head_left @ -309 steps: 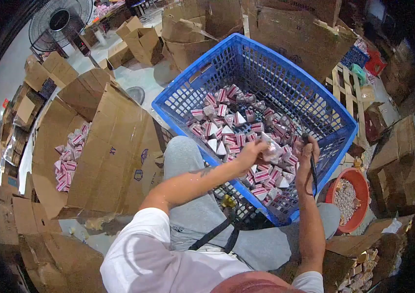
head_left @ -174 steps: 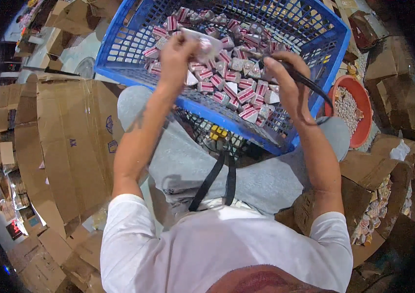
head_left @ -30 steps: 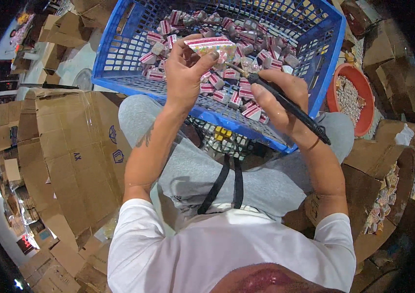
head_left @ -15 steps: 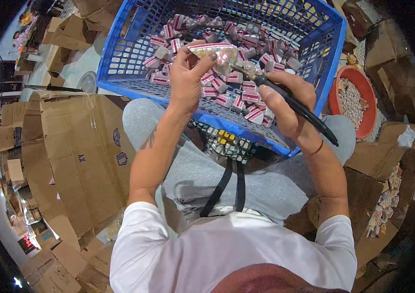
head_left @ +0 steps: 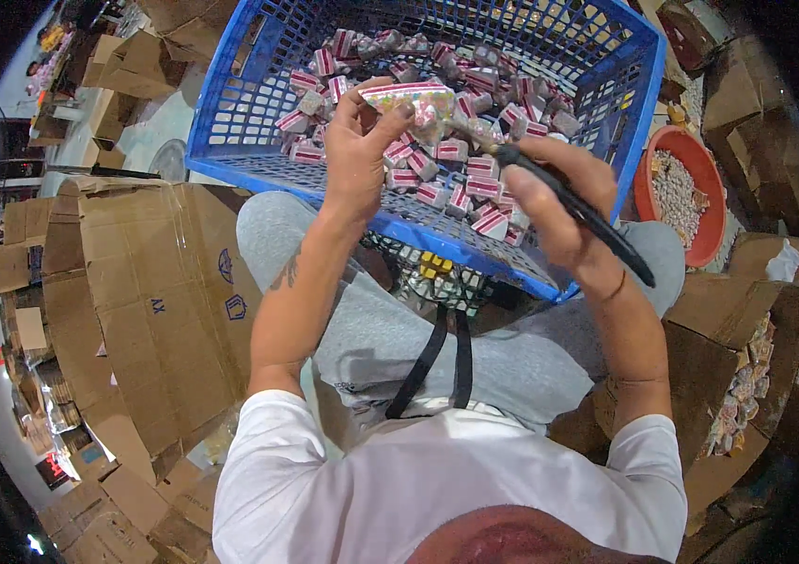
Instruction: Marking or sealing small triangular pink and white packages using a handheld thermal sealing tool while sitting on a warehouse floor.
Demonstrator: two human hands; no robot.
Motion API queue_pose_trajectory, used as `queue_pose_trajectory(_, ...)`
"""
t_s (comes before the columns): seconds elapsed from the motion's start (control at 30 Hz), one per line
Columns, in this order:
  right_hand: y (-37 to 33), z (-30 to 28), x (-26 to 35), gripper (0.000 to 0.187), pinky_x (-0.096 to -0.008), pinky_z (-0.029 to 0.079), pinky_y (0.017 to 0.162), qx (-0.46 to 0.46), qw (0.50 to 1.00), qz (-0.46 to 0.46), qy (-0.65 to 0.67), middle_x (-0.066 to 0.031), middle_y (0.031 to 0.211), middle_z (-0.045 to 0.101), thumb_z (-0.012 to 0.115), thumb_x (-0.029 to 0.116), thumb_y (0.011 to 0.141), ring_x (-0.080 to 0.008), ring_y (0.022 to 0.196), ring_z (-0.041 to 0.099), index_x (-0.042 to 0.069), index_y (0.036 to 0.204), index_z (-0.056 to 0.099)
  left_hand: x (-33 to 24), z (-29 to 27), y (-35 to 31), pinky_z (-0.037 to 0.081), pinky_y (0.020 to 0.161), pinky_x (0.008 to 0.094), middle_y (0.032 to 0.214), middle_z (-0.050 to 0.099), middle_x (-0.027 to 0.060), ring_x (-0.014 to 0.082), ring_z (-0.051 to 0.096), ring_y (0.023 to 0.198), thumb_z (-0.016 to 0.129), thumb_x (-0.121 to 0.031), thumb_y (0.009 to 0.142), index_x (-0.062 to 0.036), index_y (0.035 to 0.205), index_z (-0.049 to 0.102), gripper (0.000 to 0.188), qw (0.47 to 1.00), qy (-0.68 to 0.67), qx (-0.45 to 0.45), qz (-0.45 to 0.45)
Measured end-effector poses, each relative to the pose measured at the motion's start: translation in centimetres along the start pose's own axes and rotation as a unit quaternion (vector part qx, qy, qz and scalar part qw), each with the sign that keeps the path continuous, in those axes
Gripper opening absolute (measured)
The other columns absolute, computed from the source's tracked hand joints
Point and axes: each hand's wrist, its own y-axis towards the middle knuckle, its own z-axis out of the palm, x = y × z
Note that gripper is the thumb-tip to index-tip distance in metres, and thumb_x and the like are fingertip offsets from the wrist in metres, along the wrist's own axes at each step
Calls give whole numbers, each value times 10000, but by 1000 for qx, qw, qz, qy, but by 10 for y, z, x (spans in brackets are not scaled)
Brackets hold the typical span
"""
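The left hand [head_left: 357, 141] is clamped on a wedge-shaped piece with pink-and-white stripes along its upper edge and multicoloured speckles below [head_left: 414, 98], pinching its left end between thumb and fingers. The piece is held up over the inside of a large blue plastic basket with openwork walls [head_left: 642, 122].

The right hand [head_left: 559, 202], slightly blurred, is closed around a slim black pen-like tool with a narrow metal front end [head_left: 620, 246]. The tool slants up and to the left, its tip at the lower right of the held piece; whether the two touch cannot be told. The hands are apart from each other, with the piece and the tool tip between them.

Below and around the hands, a loose heap of small grey wedge-shaped pieces with pink-and-white striped sides [head_left: 484, 186] covers much of the basket's floor. The basket stands in front of the person, its near rim by bent legs in light grey trousers [head_left: 371, 324].

Just beside the right knee is a round orange-red plastic bowl [head_left: 714, 226] containing small pale pieces [head_left: 674, 199]. Nearer the person on that side, an open brown cardboard box [head_left: 719, 305] holds many small wrapped pieces [head_left: 745, 381]. To the left stands a large brown cardboard carton with blue printed marks [head_left: 160, 348].
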Motion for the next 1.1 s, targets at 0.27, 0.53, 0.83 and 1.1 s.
queue_pose_trajectory(0.27,-2,-4,-8,242,-301,490,600,-37,999,19,10,-105,776,669,693,169,816,-178,639,637,1,988,662,6,-6,5,502,919,333,1157,639,85,184,639,1026,596,-234,949,-42,1262,528,373,996,-32,26,-85)
queue_pose_trajectory(0.53,0,-21,-25,253,-311,477,667,-136,985,90,51,-97,808,652,706,206,813,-188,714,617,-1,958,680,-65,-66,-21,506,865,327,1115,637,99,199,618,1024,647,-119,820,4,1269,555,475,996,-6,-80,44)
queue_pose_trajectory(0.83,10,-29,-14,256,-297,491,631,-160,959,104,208,-93,840,632,642,159,852,-154,659,587,-35,1018,641,-232,-227,-125,459,973,448,1238,583,247,433,588,1077,758,-151,764,51,1293,526,612,380,823,-265,329)
queue_pose_trajectory(1.1,28,-52,-60,238,-271,488,714,-318,933,99,137,-89,916,629,608,178,915,-152,738,585,-13,1052,643,83,-13,66,476,924,487,1243,584,215,397,578,1126,723,-366,792,-92,1384,464,702,591,674,435,84)
